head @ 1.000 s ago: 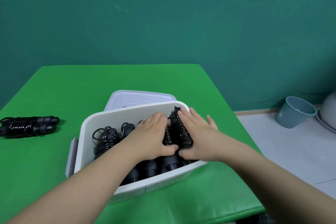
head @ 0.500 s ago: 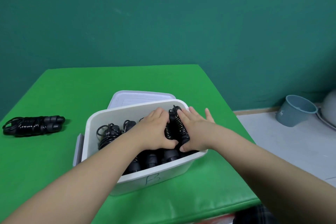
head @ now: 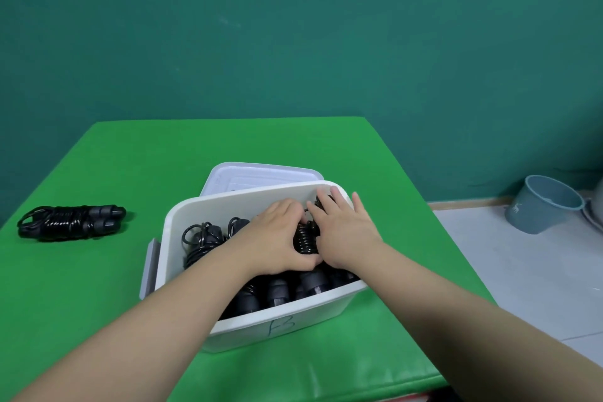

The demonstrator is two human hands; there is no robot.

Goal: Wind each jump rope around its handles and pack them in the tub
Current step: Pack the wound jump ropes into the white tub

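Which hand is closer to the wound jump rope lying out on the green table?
Left. The left hand is in the white tub, on the side facing the wound jump rope. The right hand is beside it, farther toward the tub's opposite end.
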